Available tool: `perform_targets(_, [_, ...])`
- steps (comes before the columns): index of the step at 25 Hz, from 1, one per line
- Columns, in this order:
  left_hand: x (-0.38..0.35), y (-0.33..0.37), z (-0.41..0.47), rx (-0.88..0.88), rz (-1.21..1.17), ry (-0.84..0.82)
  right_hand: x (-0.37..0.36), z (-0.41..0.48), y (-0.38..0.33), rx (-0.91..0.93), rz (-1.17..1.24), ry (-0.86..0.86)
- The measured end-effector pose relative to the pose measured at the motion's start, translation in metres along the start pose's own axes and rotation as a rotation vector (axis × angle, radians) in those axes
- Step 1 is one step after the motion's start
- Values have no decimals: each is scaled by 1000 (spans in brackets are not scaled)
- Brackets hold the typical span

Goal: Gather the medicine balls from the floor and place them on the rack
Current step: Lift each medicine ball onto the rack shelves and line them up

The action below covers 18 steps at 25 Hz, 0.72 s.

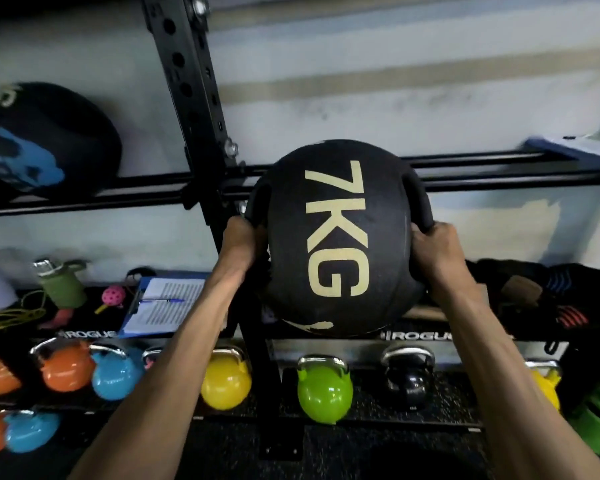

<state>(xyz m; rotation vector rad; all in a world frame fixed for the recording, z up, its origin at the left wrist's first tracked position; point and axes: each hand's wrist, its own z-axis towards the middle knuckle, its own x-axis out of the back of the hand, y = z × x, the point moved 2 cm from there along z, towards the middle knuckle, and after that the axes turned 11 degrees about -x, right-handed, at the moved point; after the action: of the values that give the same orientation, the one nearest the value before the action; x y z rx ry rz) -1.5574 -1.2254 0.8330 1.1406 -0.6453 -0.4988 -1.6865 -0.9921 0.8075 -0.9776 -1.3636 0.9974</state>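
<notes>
**7KG ball [336, 237] held up at the rack [499, 181]**

The black ball is held in the air in front of the rack's two rails, just right of the upright [187, 98]. Its left handle is gripped by the left hand [243, 244], fingers curled round it, and its right handle is clasped the same way by the right hand [437, 251]. Whether ball and rails touch cannot be told. A second ball [45, 140] is seen lying on the rails, far left. Below, a clipboard [167, 303] and kettlebells [324, 389] are ranged on lower shelves.
</notes>
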Motion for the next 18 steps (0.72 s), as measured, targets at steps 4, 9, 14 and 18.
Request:
perform_targets(4, [14, 50, 44, -161, 3, 7, 5, 14, -63, 119, 97, 55])
perform_targets(9, [20, 99, 110, -299, -11, 71, -9, 54, -126, 193, 221, 89])
perform_targets(14, [14, 93, 169, -329, 91, 48, -46, 109, -148, 153, 211, 72])
perform_targets(18, [10, 75, 206, -271, 63, 60, -64, 139, -159, 131, 149, 56])
